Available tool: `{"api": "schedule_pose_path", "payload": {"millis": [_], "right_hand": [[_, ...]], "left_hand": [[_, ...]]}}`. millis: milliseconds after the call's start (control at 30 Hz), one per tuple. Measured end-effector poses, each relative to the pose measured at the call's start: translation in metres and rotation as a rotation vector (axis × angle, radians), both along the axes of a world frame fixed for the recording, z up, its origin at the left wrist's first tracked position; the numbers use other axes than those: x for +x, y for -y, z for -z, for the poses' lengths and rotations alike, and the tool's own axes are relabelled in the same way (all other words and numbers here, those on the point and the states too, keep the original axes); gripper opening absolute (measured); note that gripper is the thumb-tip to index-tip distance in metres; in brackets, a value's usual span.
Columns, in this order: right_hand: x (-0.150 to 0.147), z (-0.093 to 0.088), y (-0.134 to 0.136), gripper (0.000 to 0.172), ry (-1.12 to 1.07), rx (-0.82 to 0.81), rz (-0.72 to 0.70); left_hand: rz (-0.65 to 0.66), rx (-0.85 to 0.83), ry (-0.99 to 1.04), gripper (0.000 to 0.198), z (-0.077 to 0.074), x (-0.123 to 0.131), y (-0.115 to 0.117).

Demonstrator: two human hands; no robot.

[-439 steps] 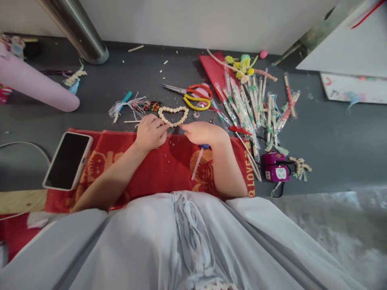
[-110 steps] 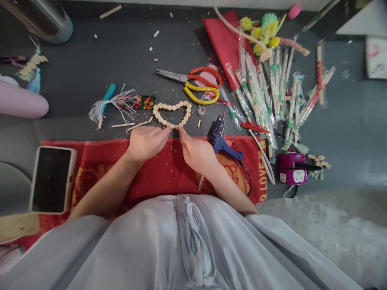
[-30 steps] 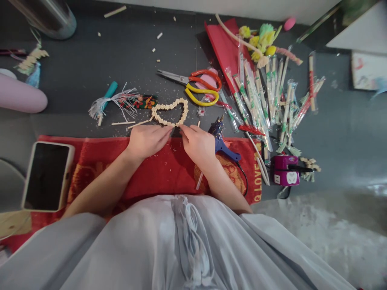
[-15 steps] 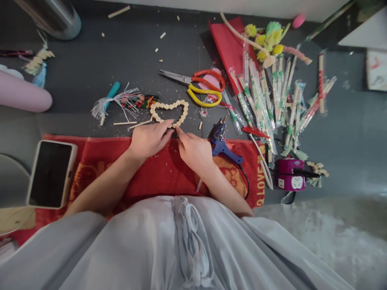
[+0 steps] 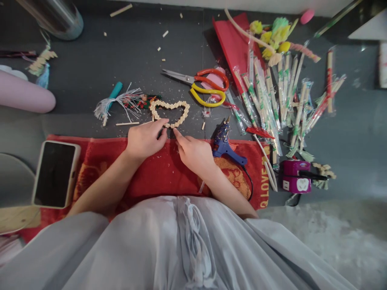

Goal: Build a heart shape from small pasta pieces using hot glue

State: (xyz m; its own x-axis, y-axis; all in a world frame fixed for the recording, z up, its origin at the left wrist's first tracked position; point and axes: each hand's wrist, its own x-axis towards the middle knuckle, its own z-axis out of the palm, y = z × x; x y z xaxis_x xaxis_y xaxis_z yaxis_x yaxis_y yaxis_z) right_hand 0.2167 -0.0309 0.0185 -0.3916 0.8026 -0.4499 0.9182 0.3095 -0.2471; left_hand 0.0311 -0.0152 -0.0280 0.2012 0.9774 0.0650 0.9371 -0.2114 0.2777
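Observation:
A heart-shaped ring of small pale wooden pieces lies on the dark table just beyond the red towel. My left hand rests at its lower left side, index finger touching the ring and thumb apart from it. At the bottom tip of the heart, my right hand touches the edge with an outstretched index finger, its other fingers curled under. Neither hand grips the ring. A blue glue gun lies right of my right hand.
Scissors with red and yellow handles lie beyond the heart. Many wrapped chopsticks, a red packet and a purple power block are at the right. A phone, turquoise tube and metal cylinder are at the left.
The view has shifted slightly, moving the table items rightward. My two hands have drawn a little apart at the heart's lower tip, and the left thumb has come away from it.

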Motion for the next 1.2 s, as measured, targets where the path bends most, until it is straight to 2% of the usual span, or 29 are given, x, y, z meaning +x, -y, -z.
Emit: {"api": "schedule_pose_path", "payload": {"millis": [433,733,1200], "right_hand": [[-0.0027,0.0007,0.0006,0.059,0.027,-0.006,0.003],[-0.0022,-0.0045,-0.0014,0.061,0.024,-0.025,-0.009],[-0.0015,0.0006,0.0005,0.06,0.016,0.002,-0.001]], "left_hand": [[0.052,0.086,0.034,0.04,0.0097,-0.0035,0.0005],[0.047,0.078,0.055,0.039,0.0095,-0.0032,0.0003],[0.025,0.068,0.056,0.042,0.0022,0.0004,0.0008]]}}
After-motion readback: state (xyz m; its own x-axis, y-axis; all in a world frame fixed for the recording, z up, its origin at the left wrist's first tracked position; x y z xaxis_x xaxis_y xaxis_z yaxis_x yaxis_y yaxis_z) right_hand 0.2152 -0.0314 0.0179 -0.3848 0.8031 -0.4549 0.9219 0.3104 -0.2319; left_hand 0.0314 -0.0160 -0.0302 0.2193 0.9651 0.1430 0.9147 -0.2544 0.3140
